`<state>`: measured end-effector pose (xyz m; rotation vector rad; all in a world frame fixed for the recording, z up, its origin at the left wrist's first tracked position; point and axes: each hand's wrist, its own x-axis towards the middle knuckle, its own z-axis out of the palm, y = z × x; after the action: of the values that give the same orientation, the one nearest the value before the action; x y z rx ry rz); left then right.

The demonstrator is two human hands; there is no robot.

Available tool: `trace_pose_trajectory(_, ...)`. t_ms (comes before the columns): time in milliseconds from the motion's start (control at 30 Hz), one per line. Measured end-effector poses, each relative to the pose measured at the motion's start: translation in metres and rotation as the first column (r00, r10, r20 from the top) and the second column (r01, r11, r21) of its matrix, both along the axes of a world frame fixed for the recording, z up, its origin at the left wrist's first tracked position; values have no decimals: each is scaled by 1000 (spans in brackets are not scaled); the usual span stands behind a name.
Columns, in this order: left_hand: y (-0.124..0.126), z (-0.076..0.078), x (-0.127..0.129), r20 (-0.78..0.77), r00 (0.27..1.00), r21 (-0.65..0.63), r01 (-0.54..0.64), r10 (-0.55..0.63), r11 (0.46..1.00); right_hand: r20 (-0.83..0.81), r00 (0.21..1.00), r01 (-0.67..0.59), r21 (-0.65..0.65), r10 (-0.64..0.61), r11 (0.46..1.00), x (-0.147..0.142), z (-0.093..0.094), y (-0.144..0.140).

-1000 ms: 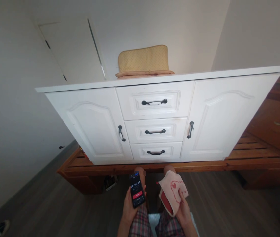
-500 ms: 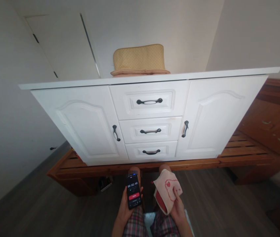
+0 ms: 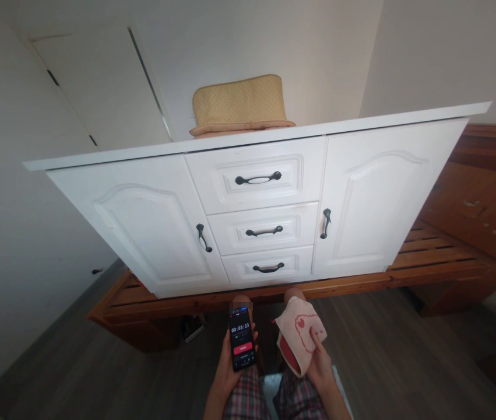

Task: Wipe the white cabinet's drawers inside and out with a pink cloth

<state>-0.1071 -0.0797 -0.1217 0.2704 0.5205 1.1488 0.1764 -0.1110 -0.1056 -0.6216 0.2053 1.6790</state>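
My left hand [image 3: 227,364] is wrapped round a dark smartphone [image 3: 242,341], held upright above my lap. Its lit screen shows a running timer and a red button. In my right hand [image 3: 321,366] is a folded cream cloth [image 3: 299,329] with a pink outline drawing and a red inner side. The thumb presses on the cloth's front; the other fingers are behind it, hidden. Both hands are near my knees, apart from each other, in front of a white cabinet [image 3: 265,204].
The cabinet has dark-handled drawers and two doors, and stands on a slatted wooden bed frame [image 3: 344,287]. A beige dotted cushion-like item [image 3: 239,102] leans on the wall on top. Below the frame lies a small boxy object [image 3: 192,328]. The floor [image 3: 151,379] is grey wood.
The timer on the phone has moved from about two to three seconds. The view has tilted slightly. Both hands keep their hold, with little motion of their own.
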Motion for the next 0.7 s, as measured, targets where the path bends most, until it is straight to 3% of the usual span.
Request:
trace_pose_trajectory(300, 1, 0, 2, -30, 999, -29, -29, 28, 999, -35, 999, 11, -25, -11, 1000, 0, 2, 1)
trace_pose_trajectory(433, -1, 5, 3, -51, 995, -37, -85, 83, 996, 12, 1000, 14, -30, -13, 999, 1, -6, 2)
trace_pose_trajectory(567, 5, 13, -7, -97, 973, -35, -212, 208, 977, 12, 1000, 23, -75, -22, 997, 4, -21, 4)
trace_pose_trajectory(700, 28, 28, -47, -148, 898, -32, -423, 414, 906, 12, 1000, -1, -75, 2, 997, 6, -27, 6)
